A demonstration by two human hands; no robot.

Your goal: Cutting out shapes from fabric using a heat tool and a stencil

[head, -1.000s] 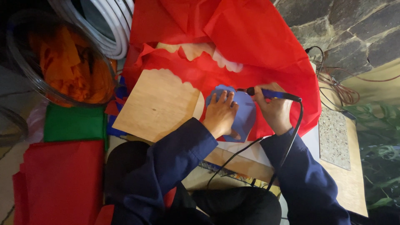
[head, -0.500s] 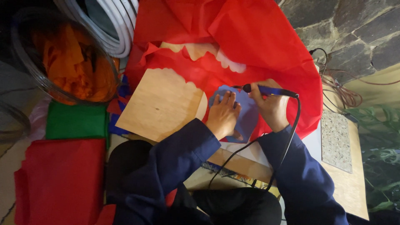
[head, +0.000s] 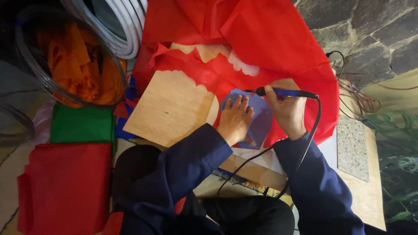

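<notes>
head view: left hand point(head: 235, 120) lies flat, fingers spread, on blue fabric point(head: 260, 124); right hand point(head: 287, 111) fingers wrapped round a corded blue-handled tool point(head: 283, 92) over red cloth point(head: 261, 39).

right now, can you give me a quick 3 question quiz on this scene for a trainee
1. True or false: the left hand lies flat on the blue sheet.
2. Which thing does the right hand grip? A) scissors B) corded pen-shaped tool C) brush
3. Fill in: the green cloth lies just above a folded ____ cloth in the head view.

Key
1. True: fingers spread, palm down on the sheet.
2. B: a black cord runs from its rear end.
3. Red.
</notes>
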